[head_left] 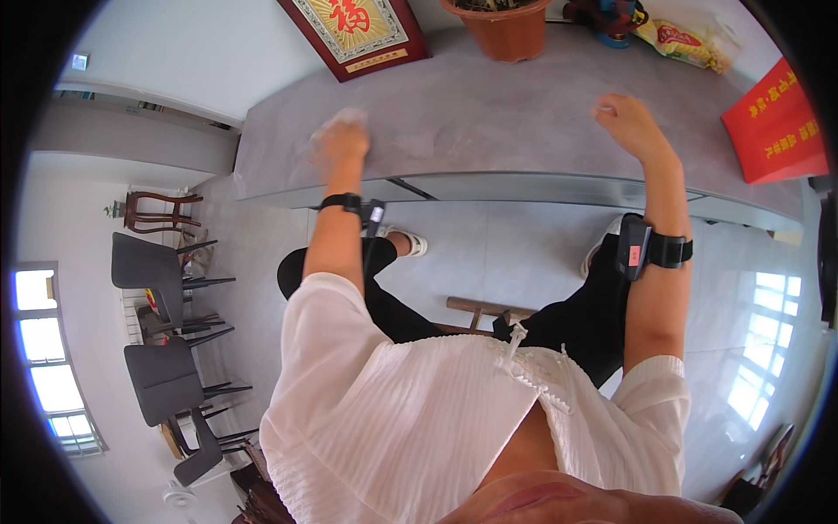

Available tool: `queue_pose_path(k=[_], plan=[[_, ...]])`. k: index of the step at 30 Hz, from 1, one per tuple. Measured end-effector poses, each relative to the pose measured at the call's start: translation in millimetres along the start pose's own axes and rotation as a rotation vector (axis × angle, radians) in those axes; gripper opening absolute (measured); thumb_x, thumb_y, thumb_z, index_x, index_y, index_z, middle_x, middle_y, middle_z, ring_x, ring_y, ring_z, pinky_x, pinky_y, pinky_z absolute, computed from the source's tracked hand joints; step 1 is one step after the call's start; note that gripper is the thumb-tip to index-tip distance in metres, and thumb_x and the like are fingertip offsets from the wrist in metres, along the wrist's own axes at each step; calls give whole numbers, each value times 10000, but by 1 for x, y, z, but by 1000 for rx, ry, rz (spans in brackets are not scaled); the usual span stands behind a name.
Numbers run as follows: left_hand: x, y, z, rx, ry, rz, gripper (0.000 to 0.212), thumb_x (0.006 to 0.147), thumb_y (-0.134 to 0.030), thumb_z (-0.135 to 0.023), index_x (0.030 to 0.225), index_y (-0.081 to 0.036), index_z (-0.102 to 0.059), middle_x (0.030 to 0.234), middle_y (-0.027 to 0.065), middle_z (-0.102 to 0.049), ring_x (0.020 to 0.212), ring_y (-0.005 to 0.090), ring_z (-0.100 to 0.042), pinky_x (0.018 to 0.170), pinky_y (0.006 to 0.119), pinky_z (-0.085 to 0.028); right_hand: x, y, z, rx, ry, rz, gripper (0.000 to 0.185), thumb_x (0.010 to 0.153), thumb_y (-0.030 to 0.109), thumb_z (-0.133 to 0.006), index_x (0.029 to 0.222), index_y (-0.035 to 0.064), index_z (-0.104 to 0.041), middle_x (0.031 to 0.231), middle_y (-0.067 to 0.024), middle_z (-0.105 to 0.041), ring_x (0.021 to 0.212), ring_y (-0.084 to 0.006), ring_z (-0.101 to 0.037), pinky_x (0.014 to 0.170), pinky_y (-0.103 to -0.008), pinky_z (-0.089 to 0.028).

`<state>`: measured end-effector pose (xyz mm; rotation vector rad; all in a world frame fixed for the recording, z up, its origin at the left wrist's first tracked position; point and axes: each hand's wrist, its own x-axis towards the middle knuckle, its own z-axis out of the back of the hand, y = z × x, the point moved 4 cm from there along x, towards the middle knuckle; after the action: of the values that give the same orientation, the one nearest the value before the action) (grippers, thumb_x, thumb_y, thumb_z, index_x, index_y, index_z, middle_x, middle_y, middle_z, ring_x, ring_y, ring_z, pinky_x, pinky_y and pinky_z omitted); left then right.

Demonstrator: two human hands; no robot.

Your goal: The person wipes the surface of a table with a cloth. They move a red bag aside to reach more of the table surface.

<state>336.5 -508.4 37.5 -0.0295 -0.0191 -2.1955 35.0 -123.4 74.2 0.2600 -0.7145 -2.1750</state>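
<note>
Over the left part of a grey stone-look cabinet top [471, 124], my left hand [342, 141] is blurred by motion. Its fingers and anything in them cannot be made out. Farther right, my right hand [628, 124] is over the same top with its fingers curled in; whether something small is between them cannot be told. Black straps with small devices are on both forearms. A red-framed picture with a gold panel [353, 29] leans at the back left. Between the hands, at the back, stands a terracotta-coloured plant pot [504, 29].
A yellow snack bag [681, 42] and a blue object [612, 36] lie at the back right. A red bag or box [779, 131] stands at the right end. Below are a wooden stool [484, 308] and, to the left, grey chairs [163, 376].
</note>
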Motion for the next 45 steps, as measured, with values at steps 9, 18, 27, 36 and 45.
queue_pose_path(k=[9, 18, 27, 36, 45], plan=[[-162, -311, -1, -577, -331, -1128, 368, 848, -202, -598, 1184, -58, -563, 1246, 146, -526, 1190, 367, -472, 1014, 465, -371, 8, 12, 0, 127, -5, -68, 353, 827, 299, -615, 1000, -5, -658, 931, -226, -657, 907, -364, -628, 782, -415, -484], [-102, -115, 14, -695, 0, -532, 265, 839, -158, -565, 1096, -178, -624, 1162, 43, -594, 1067, 264, -555, 904, 411, -450, 3, 8, 3, 62, -37, -103, 389, 831, 339, -596, 1025, 7, -656, 1025, -222, -648, 961, -363, -613, 814, -427, -479], [5, -15, -67, 203, -493, -292, 347, 924, -309, -468, 1097, -51, -623, 1206, 141, -592, 1154, 303, -514, 946, 474, -390, 10, 0, -9, 156, 75, -245, 405, 827, 324, -595, 1102, 31, -642, 1076, -201, -645, 1011, -350, -604, 875, -399, -472], [-175, -318, -10, -673, -315, -1000, 428, 754, -147, -669, 1162, -91, -554, 1252, 153, -512, 1184, 362, -468, 982, 473, -384, 15, -29, -13, 39, -26, -98, 402, 813, 346, -598, 1065, 39, -654, 1062, -199, -647, 990, -361, -607, 841, -413, -481], [-118, -69, -19, -322, -1, -688, 749, 704, -46, -715, 1387, -133, -421, 1454, 150, -373, 1339, 360, -353, 1070, 427, -341, 14, -50, -24, -66, -112, -22, 415, 857, 359, -573, 1068, 7, -636, 971, -198, -659, 926, -377, -612, 834, -430, -479]])
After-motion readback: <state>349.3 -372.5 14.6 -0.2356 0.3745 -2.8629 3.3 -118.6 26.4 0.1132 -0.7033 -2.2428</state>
